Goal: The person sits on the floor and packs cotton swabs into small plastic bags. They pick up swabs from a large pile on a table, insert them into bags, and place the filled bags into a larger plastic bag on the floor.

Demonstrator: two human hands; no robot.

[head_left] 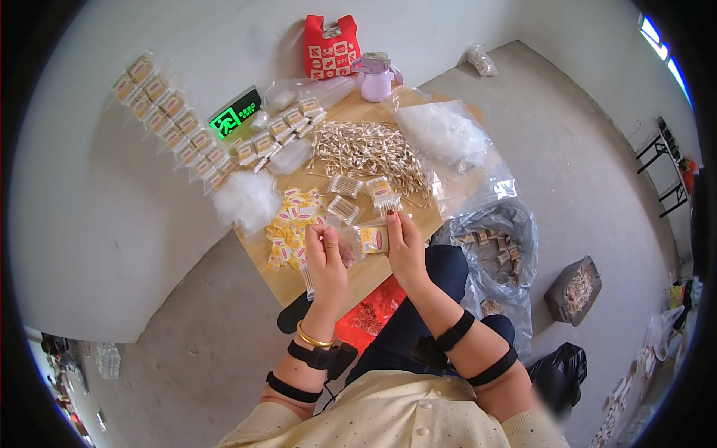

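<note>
Over the near edge of the wooden table (358, 280), a small clear plastic bag (374, 240) with a yellow-and-white label is stretched between my hands. My left hand (326, 265) pinches one end of it, thumb on top. At the label end, my right hand (407, 250) grips it between thumb and fingers. Just beyond lie small bundles of cotton swabs (346, 185), one with a label card (379, 188) on it. Loose yellow and white label cards (295, 224) are heaped left of my left hand. A big pile of loose cotton swabs (366, 153) covers the table's middle.
Filled packets (280, 131) line the far left, by a green exit sign (235, 116). Empty clear bags (250, 200) bulge over the left edge; more plastic bags (448, 134) lie right. A lilac jug (376, 81) stands behind. A lined container (497, 246) and grey bin (575, 291) sit right.
</note>
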